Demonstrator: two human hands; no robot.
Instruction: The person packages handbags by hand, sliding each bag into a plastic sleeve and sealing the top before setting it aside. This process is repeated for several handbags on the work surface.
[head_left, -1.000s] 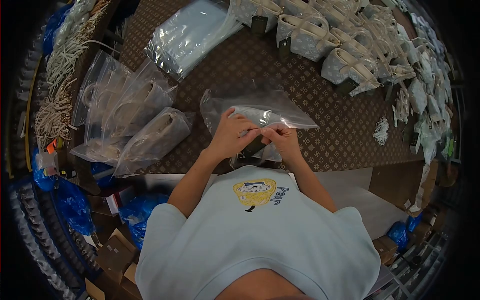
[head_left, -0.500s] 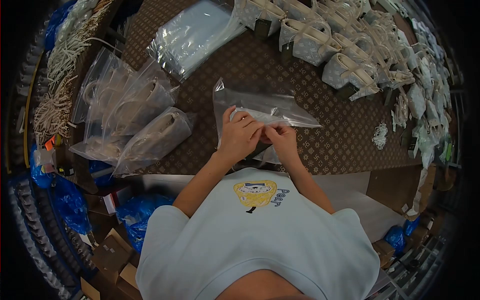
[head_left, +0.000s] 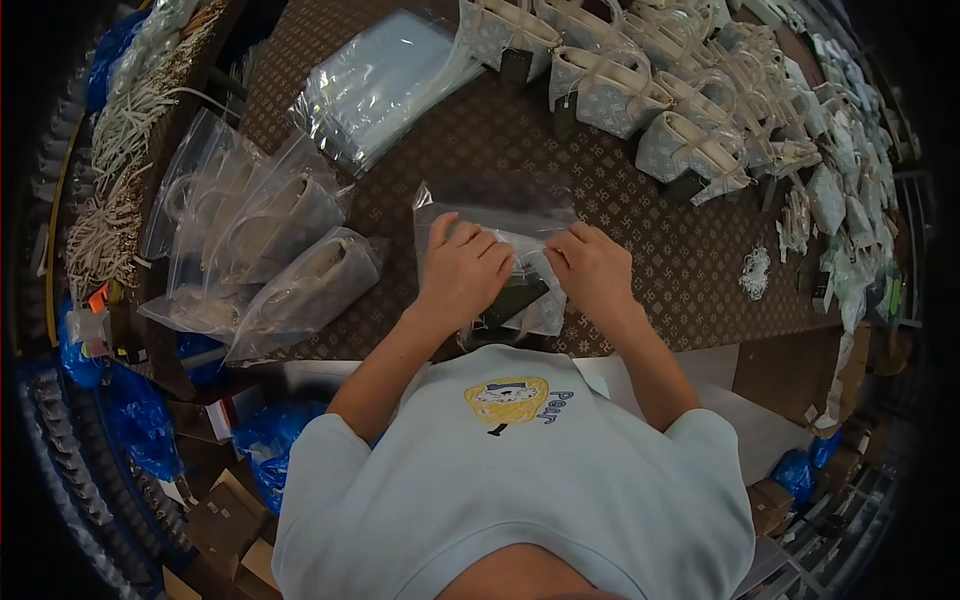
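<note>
A clear plastic bag lies on the brown patterned table, close to my body. Inside or under it is a light handbag with a dark tag; which of the two cannot be made out. My left hand rests on the bag's left part, fingers bent and pinching the plastic. On the right, my right hand pinches the bag's right edge between thumb and fingers. A gap with see-through plastic separates the two hands.
Bagged handbags lie at the left. Behind them is a stack of flat clear bags. Rows of light handbags fill the back right, with a small white string bundle nearer. Cartons and blue plastic sit below the table.
My hands, close together before, have moved apart, the right one to the right. The plastic bag's right side has drawn in, and more of the handbag and dark tag shows.
</note>
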